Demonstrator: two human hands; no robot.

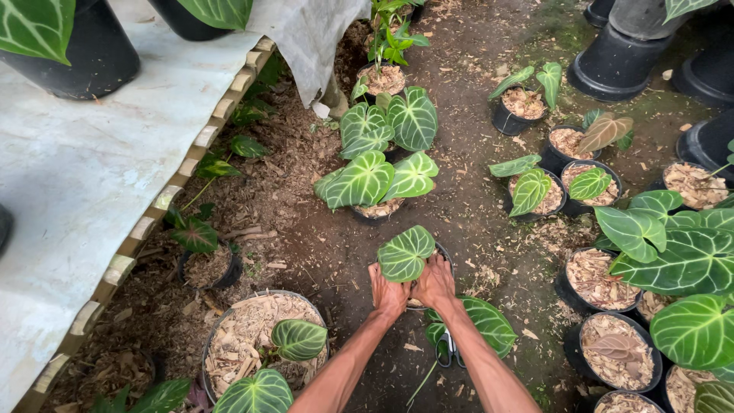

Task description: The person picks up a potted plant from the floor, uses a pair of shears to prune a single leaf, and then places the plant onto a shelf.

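Pressing down into a small black pot (443,252), both hands sit side by side on the potting mix at its near rim. Left hand (388,291) is flat, fingers spread, palm down, gripping nothing. Right hand (436,281) is likewise flat with fingers together, pushing on the mix, nothing held. The pot stands centre scene on the ground, just far of the hands, carrying one heart-shaped, white-veined leaf (406,253) that leans over the left hand.

Risks, as judged: the leaf stalk rises right between the hands, so a hard push or a slip sideways could snap or bend it. The pot is light and on loose ground; uneven pressure could tip it. A pair of scissors (446,349) lies near, between the forearms on another leaf (478,324); drawing the arms back carelessly could catch the blades or crush that leaf.

Surface: bare dark soil (336,252) strewn with wood chips and bark, uneven, looks damp. Setting: an outdoor nursery floor. At left, a slatted bench (145,229) covered in a pale sheet carries large black pots. Far centre, a cluster of veined plants (382,153). At right, many small chip-filled pots (604,279) close together, with big leaves over them. Near left, a wide pot (252,329) of wood chips.
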